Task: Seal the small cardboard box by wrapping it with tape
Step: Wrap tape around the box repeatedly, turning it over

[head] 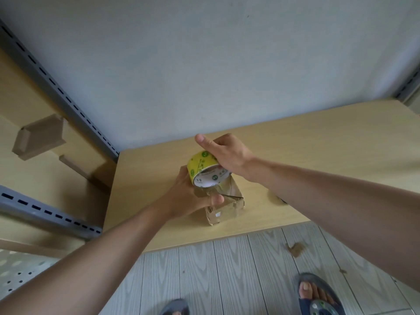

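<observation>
Wrapping underway: left hand (188, 196) grips box (227, 202), right hand (227, 153) grips tape roll (204, 170) just above. Next prob: pull tape round w/ tension.

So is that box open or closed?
Closed: on the box the flaps lie down under tape; the left hand grips it, the right hand holds the tape roll.

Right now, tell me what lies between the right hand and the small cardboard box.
Head view: the yellow tape roll, gripped by the right hand right above the small cardboard box.
</observation>
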### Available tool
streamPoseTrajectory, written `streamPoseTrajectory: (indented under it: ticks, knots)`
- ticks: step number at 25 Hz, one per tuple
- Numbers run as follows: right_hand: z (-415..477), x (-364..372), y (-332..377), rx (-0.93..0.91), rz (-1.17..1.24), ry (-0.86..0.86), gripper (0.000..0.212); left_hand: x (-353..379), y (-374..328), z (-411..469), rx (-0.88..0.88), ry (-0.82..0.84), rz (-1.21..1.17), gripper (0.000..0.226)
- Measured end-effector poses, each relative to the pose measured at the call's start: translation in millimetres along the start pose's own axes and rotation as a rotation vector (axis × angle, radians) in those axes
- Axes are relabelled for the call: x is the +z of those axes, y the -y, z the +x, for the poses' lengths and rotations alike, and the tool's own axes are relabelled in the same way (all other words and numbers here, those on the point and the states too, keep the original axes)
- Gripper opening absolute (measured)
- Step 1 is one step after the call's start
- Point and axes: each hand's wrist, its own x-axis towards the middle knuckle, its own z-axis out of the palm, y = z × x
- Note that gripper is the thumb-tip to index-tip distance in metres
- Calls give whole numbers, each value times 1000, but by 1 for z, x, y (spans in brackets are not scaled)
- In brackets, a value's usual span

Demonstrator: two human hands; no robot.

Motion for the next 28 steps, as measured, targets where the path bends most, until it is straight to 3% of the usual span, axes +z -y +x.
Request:
streamPoseTrajectory:
  ticks: [2,5,8,10,12,18,23,28]
  knots:
    - [1,-4,-1,22,35,-15,66,14,2,8,-8,-32,-44,118]
    - [5,-17,-12,47,-14,-18,66,27,7,19,49,-50,-79,92]
    - [4,-29,-12,18,-32,106,69,26,-3,15,91,-43,-63,74]
    - [4,-41,-8,-10,53,221,59,21,-1,15,105,-44,-42,79]
    - [3,-61,-11,-52,-6,217,42,17,2,14,118,-24,4,98]
    - [-4,-94,-62,34,-454,112,51,16,-6,6,137,-15,-21,106]
    - [-5,-73,-80,63,-486,60,50,16,-6,5,132,-23,-29,104]
    - [-5,-57,-86,73,-460,139,52,12,-16,7,112,3,76,115]
